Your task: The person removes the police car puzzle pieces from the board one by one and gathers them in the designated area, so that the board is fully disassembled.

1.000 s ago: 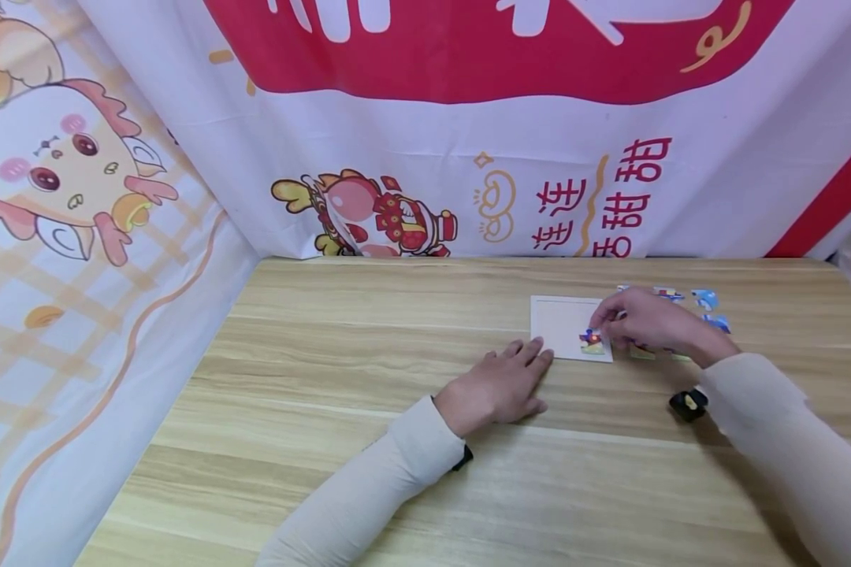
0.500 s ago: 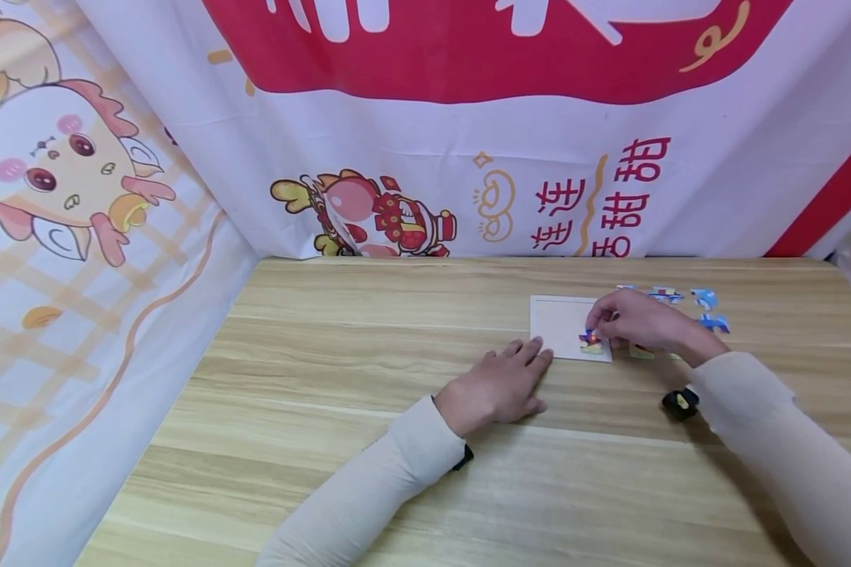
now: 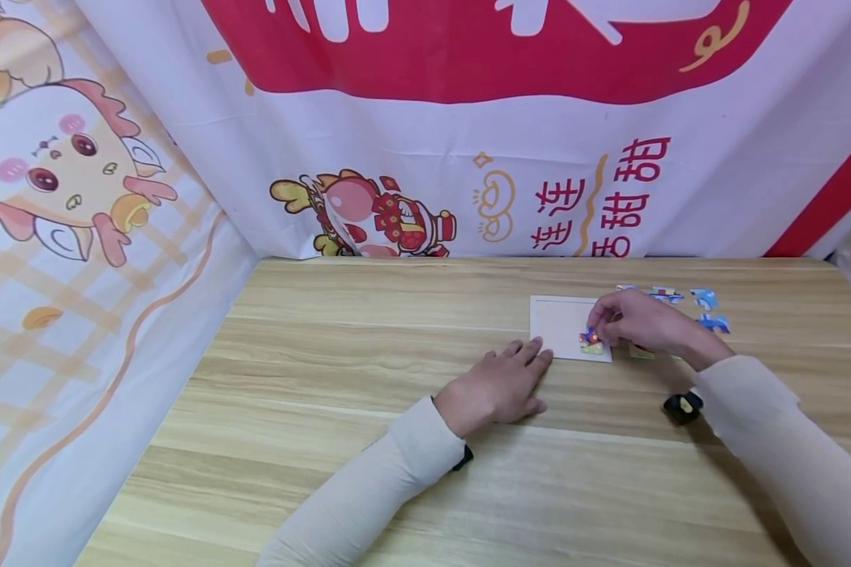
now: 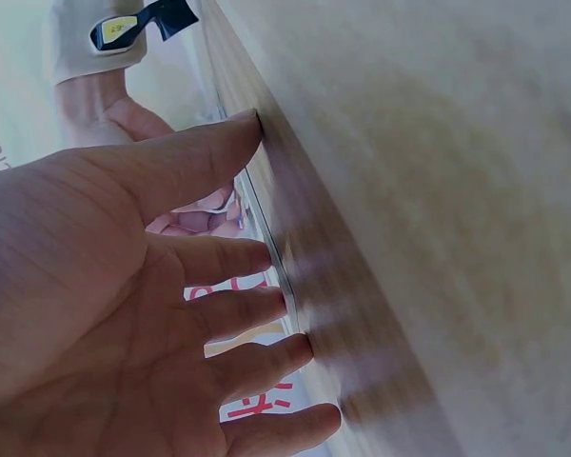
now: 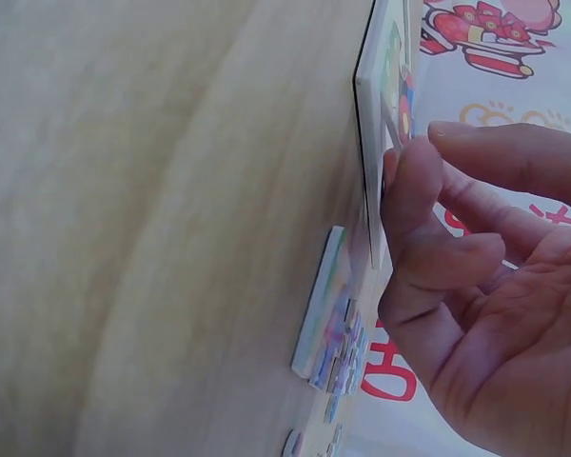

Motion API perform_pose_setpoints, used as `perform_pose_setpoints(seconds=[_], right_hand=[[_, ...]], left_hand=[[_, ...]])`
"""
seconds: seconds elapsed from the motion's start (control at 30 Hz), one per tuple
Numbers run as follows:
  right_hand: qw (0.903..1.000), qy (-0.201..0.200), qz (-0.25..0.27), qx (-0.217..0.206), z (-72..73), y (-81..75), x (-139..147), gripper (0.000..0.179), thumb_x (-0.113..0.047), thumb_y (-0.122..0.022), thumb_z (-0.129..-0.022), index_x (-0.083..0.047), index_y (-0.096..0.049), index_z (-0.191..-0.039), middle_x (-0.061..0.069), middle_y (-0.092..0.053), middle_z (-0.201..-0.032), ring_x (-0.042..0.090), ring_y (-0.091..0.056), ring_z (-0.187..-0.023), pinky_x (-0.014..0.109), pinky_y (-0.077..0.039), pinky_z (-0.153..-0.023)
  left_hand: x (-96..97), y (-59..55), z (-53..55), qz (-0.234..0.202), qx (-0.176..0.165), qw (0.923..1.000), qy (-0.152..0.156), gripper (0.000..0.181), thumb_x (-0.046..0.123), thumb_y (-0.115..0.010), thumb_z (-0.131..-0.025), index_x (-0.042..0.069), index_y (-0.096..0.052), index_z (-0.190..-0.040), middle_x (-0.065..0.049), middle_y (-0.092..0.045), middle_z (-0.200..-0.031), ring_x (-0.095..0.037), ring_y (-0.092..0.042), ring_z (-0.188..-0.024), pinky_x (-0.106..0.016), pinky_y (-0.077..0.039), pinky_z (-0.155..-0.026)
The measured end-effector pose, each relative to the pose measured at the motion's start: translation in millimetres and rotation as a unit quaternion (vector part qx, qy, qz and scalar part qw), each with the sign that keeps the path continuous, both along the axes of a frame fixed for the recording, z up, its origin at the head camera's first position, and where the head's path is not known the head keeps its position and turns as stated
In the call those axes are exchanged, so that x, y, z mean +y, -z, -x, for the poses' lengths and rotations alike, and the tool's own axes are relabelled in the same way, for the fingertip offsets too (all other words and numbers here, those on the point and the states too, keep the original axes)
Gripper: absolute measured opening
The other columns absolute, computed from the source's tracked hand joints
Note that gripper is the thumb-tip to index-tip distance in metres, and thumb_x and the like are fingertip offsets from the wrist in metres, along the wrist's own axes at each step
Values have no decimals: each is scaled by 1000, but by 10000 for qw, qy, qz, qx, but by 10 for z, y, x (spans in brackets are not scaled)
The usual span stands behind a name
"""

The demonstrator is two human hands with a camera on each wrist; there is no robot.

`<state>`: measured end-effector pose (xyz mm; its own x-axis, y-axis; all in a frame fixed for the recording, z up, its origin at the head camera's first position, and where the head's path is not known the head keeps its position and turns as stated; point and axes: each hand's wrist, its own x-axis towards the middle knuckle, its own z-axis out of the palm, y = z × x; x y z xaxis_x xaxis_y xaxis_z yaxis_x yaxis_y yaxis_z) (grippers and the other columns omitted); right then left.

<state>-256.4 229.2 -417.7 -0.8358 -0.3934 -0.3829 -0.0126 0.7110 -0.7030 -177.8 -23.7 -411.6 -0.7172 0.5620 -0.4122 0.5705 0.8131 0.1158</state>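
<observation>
A pale puzzle board [image 3: 556, 327] with a raised rim lies toward the table's back right. On its right-hand part sits a colourful jigsaw piece [image 3: 591, 345], purple-blue above and yellow-green below. My right hand [image 3: 641, 319] pinches this piece at its upper edge between thumb and forefinger; the right wrist view shows the fingertips [image 5: 419, 167] right at the board's surface. My left hand [image 3: 499, 386] lies palm down with fingers spread, fingertips at the board's lower left corner. In the left wrist view its fingers [image 4: 252, 309] are straight against the board's edge.
Several loose jigsaw pieces, among them a blue one [image 3: 705, 298], lie right of the board, some partly hidden behind my right hand. The wooden table [image 3: 369, 339] meets a printed cloth [image 3: 411, 134] at the back. Another cloth [image 3: 57, 315] hangs at the left.
My right hand has shifted slightly left over the board, its fingers still at the jigsaw piece. The left hand has stayed in place.
</observation>
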Motion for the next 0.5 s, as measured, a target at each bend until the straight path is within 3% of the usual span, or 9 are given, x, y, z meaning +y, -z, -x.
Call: perform_pose_setpoints(seconds=[0.5], right_hand=[[9988,112,415,-216,-3,31,19,13,-1,-60,-101,1,-61,-114,12,-70,-101,22,-65,-79,31,-57,-68]], left_hand=[[6,-5,-7,-10,-43,10000,-20,75,46,-55,-108,21,-21,-169,0,-13,-178,-23,-18,-164,-45,-31,-129]])
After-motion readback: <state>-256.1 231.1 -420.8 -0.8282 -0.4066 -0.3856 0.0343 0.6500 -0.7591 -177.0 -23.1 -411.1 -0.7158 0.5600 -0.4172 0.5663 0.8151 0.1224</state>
